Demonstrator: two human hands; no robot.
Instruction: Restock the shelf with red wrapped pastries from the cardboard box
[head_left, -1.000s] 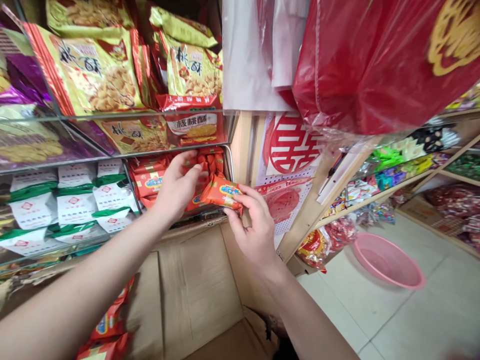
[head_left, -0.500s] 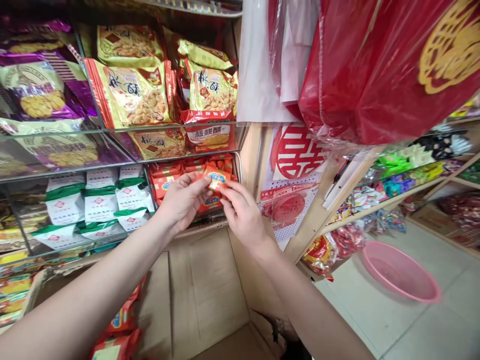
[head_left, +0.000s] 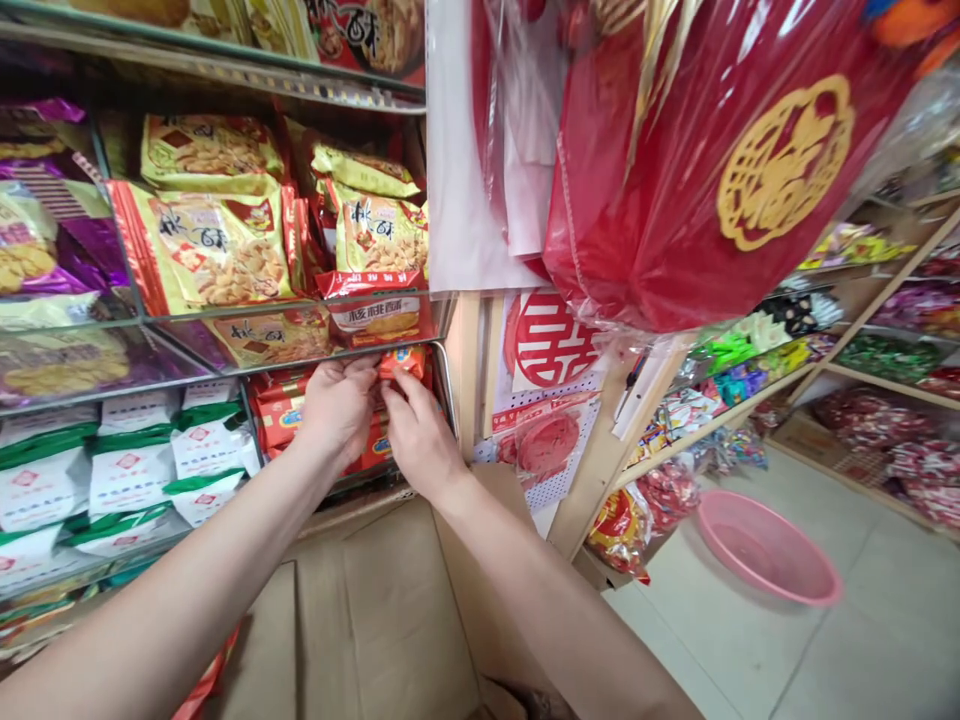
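Note:
A small red snack packet point(head_left: 405, 360) with a blue and yellow label is pinched between my two hands, at the opening of a lower shelf compartment. My left hand point(head_left: 339, 408) is closed at the packet's left side, its fingertips partly hidden. From below and the right, my right hand point(head_left: 421, 432) grips it with bent fingers. Behind and below my hands, similar red packets point(head_left: 279, 412) fill the compartment, partly covered by my left hand. Under my forearms stands an open cardboard box point(head_left: 405, 590), with a bit of red packaging point(head_left: 214, 680) showing inside it by my left forearm.
White packets with green tops point(head_left: 131, 470) fill the compartment to the left. Yellow walnut-cookie packs point(head_left: 217, 245) sit on the shelf above. Red bags in clear plastic point(head_left: 675, 200) hang at the upper right, beside a wooden post point(head_left: 461, 370). A pink basin point(head_left: 772, 550) lies on the tiled floor.
My hands have carried the red packet up to the compartment's upper right part, against the packets there. The camera view has shifted, showing more upper shelf and less of the box.

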